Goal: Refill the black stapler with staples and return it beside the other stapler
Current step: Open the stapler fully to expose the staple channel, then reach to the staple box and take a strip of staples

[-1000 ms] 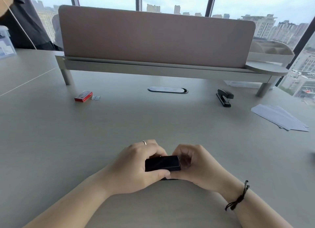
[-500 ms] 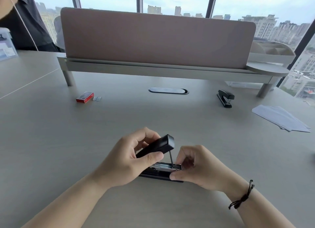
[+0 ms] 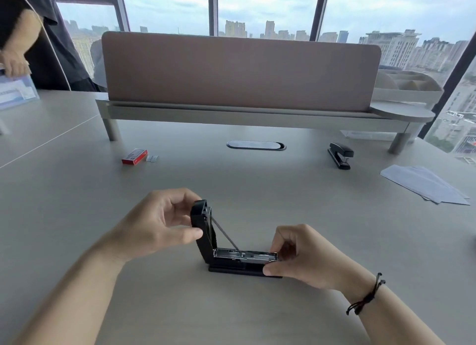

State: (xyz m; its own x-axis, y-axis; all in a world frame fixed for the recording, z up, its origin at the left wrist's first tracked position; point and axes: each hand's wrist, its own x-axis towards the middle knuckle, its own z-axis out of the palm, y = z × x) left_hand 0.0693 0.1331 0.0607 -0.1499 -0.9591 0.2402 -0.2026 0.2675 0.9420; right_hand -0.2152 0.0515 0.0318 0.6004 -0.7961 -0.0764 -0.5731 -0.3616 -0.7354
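Observation:
The black stapler (image 3: 231,263) stands on the grey desk (image 3: 283,203) in front of me with its lid swung up almost vertical. The metal staple channel lies bare, and a thin spring rod runs from the lid down to it. My left hand (image 3: 159,223) pinches the raised lid between thumb and fingers. My right hand (image 3: 298,254) grips the front end of the base and channel. The other black stapler (image 3: 340,155) sits closed at the far right. A red staple box (image 3: 134,156) lies at the far left with loose staple strips (image 3: 152,158) beside it.
A pink divider screen on a grey raised shelf (image 3: 239,115) crosses the back of the desk. An oval cable port (image 3: 256,145) sits in the middle. White paper sheets (image 3: 425,183) lie at the right. Another person (image 3: 31,35) stands at the far left.
The stapler was closed under both hands a second ago. My left hand has swung the lid up from half-open to nearly upright while my right hand kept the base down.

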